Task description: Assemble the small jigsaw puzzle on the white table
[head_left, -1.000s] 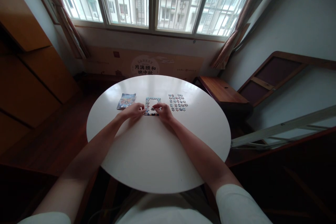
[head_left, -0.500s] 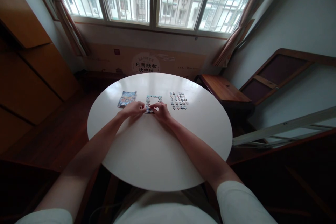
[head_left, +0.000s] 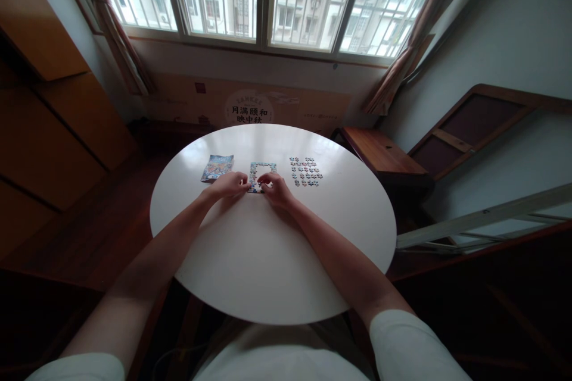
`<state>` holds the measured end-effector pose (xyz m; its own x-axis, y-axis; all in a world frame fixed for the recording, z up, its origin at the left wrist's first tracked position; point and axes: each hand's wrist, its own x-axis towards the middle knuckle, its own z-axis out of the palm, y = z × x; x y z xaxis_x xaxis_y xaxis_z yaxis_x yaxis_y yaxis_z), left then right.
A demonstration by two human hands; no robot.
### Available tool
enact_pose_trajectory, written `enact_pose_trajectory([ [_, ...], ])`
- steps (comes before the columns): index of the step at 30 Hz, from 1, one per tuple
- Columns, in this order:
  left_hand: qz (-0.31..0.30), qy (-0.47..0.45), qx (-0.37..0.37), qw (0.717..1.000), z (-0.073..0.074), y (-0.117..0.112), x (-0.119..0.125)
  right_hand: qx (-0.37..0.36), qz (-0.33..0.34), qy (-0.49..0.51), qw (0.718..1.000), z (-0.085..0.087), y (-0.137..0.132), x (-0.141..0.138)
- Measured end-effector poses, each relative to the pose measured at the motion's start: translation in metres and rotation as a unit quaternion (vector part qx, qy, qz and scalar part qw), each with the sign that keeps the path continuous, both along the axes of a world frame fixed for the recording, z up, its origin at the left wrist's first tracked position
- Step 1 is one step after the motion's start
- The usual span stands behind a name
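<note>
A partly built jigsaw puzzle frame (head_left: 264, 167) lies on the round white table (head_left: 268, 262), its middle showing bare table. My left hand (head_left: 229, 184) rests at the frame's near left corner with its fingers curled against the edge. Beside it, my right hand (head_left: 275, 187) presses with pinched fingers on the frame's near edge, apparently on a small piece I cannot make out. Several loose puzzle pieces (head_left: 305, 171) lie in rows to the right of the frame. A small colourful picture card (head_left: 217, 167) lies to the left.
A dark wooden side table (head_left: 379, 158) stands to the right of the round table. A cardboard box with printed characters (head_left: 248, 108) leans under the window. Wooden cabinets (head_left: 53, 119) fill the left side. A framed panel (head_left: 473, 125) leans on the right wall.
Both hands have stayed at the near edge of the puzzle frame, the right fingers shifting slightly left along it. The view has tilted a little.
</note>
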<state>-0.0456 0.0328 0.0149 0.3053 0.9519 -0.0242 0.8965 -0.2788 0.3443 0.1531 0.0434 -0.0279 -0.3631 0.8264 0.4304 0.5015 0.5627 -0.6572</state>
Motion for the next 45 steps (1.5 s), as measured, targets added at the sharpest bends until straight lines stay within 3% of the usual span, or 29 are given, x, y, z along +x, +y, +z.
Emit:
enact_pose_trajectory([
  [12, -0.003, -0.010, 0.004, 1.000, -0.004, 0.002, -0.002, 0.018, 0.014, 0.105, 0.994, -0.004, 0.005, 0.002],
  [22, -0.001, -0.001, -0.001, 1.000, 0.003, -0.003, 0.001, -0.012, 0.014, 0.083, 0.996, 0.000, 0.000, 0.001],
  [32, -0.003, -0.007, 0.011, 1.000, -0.001, -0.001, 0.000, 0.011, -0.047, 0.012, 0.999, 0.003, 0.005, -0.009],
  [45, -0.002, -0.008, 0.014, 1.000, -0.005, 0.002, -0.002, -0.003, -0.033, -0.005, 0.999, 0.001, 0.006, -0.007],
])
